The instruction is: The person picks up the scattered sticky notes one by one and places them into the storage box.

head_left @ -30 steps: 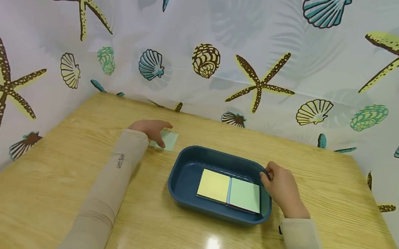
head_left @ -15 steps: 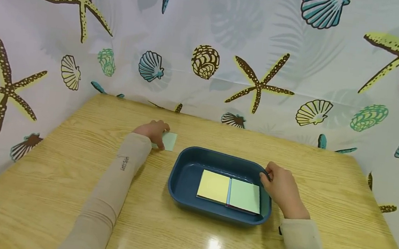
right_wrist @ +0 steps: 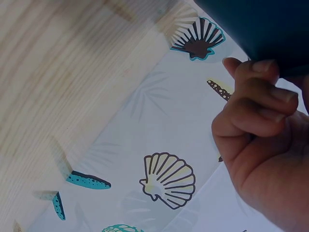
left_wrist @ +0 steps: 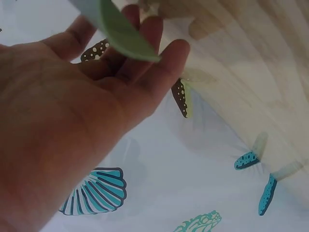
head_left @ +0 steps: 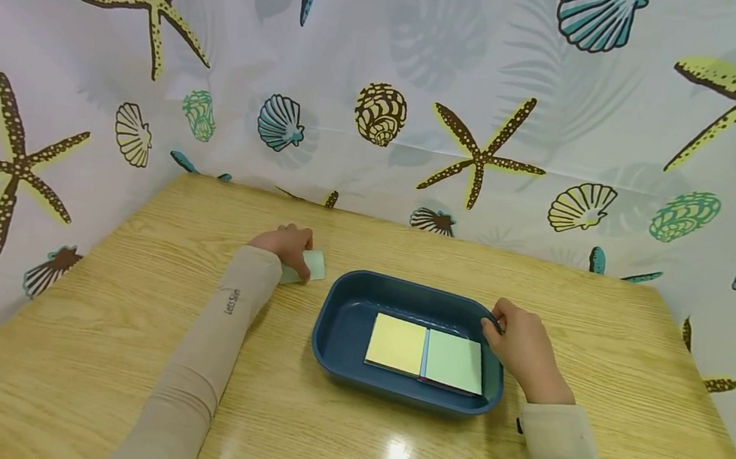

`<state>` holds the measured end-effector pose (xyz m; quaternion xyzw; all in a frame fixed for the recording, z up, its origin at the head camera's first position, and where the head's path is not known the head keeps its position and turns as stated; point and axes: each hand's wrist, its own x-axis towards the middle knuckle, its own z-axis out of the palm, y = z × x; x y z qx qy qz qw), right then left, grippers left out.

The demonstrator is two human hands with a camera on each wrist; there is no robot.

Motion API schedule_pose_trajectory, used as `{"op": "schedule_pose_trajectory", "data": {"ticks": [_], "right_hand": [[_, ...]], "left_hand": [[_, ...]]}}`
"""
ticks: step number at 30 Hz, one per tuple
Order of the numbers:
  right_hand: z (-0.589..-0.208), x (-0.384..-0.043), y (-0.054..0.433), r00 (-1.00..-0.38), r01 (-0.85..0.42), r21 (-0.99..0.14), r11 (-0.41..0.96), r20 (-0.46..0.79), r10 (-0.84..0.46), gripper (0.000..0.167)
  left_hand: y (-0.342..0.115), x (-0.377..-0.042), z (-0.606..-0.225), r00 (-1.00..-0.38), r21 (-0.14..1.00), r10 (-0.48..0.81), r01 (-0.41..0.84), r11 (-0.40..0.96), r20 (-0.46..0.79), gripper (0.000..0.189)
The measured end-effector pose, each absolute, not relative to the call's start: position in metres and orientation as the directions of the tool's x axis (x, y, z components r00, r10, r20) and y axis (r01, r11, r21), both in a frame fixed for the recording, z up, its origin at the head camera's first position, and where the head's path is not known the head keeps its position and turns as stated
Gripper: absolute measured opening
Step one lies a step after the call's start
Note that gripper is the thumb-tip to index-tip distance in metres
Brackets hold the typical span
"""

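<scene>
At the far left of the table, my left hand [head_left: 286, 241] pinches a pale green paper square [head_left: 315, 263], like a sticky note. That square looks bent and partly raised in the left wrist view, where its curled green edge [left_wrist: 123, 36] lies against the fingers. My right hand [head_left: 524, 351] grips the right end of a dark blue tray [head_left: 377, 392] by its rim. Inside the tray, a yellow pad of paper squares [head_left: 396, 344] lies beside a light green pad [head_left: 453, 362]. From the right wrist view, curled fingers meet the tray's underside edge [right_wrist: 275, 36].
The light wood table [head_left: 290, 433] extends around the tray. A white curtain [head_left: 334, 51] printed with shells and starfish hangs behind it and at both sides. Beige sleeves [head_left: 187, 383] cover both forearms.
My left hand's fingers have closed on the green paper square, which has shifted slightly toward me and bent. My right hand and the tray have stayed in place.
</scene>
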<state>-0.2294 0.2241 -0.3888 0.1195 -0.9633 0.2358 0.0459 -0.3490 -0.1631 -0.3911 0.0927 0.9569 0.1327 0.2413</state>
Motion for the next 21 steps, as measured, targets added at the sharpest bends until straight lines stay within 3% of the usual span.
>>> {"op": "schedule_pose_trajectory", "data": {"ticks": [6,13,19,21], "right_hand": [[-0.388,-0.23,0.224,-0.969,-0.246,-0.443,0.862,0.141,-0.204,0.012],[-0.388,-0.228,0.225,-0.967,-0.252,-0.447,0.859,0.149,-0.206,0.012],[-0.387,-0.228,0.224,-0.968,-0.249,-0.451,0.857,0.148,-0.204,0.012],[-0.387,-0.228,0.224,-0.968,-0.248,-0.452,0.857,0.148,-0.203,0.013]], "left_hand": [[-0.158,-0.351,-0.394,-0.878,0.276,0.277,0.175,0.945,-0.39,0.065],[-0.155,-0.35,-0.394,-0.899,0.249,0.239,0.153,0.956,-0.368,0.048],[-0.151,-0.343,-0.39,-0.907,0.214,0.221,0.15,0.965,-0.359,0.067],[-0.15,-0.342,-0.389,-0.907,0.192,0.218,0.156,0.969,-0.36,0.064]]}}
